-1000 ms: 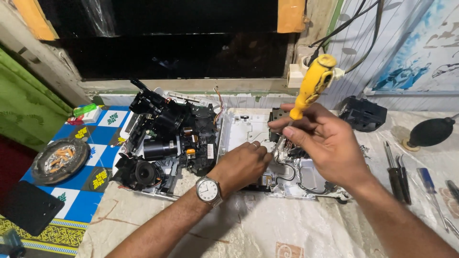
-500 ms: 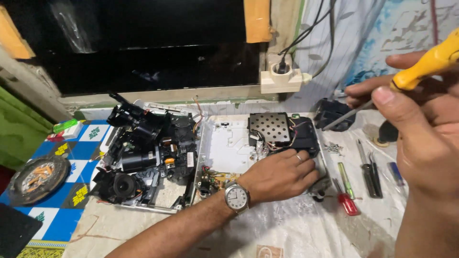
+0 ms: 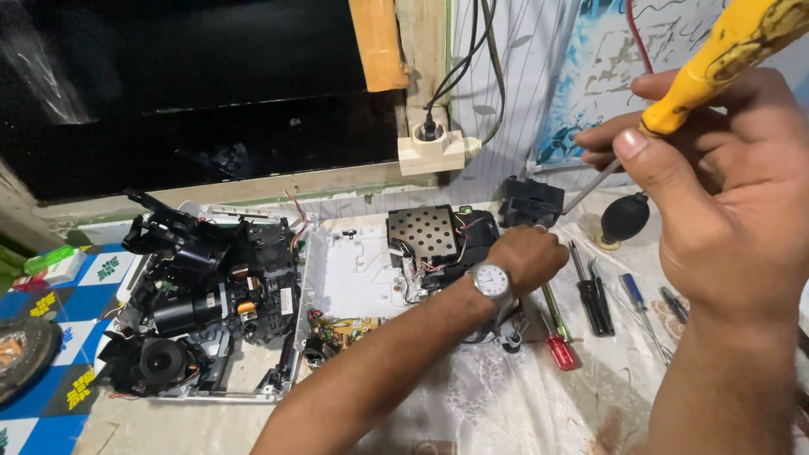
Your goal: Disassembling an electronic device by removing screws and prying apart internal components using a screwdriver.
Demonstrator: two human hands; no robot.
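**Opened device on desk, screwdriver raised**

Right hand [image 3: 725,194] up close to the camera, fingers wrapped around a yellow-handled screwdriver [image 3: 716,63], its metal shaft angled down-left. Left hand [image 3: 529,257], wristwatch [image 3: 491,281] on the wrist, curled palm-down at the right edge of the opened white device [image 3: 354,278], beside its perforated metal plate [image 3: 424,232]; whether it grips anything cannot be told. Black lens assembly [image 3: 198,286] lies left. Loose screwdrivers [image 3: 590,295] and a black rubber blower [image 3: 624,219] rest on the cloth-covered desk [image 3: 506,404].

Yellow-handled screwdriver [image 3: 708,72], raised, tilted; opened white device casing [image 3: 354,278], flat on cloth
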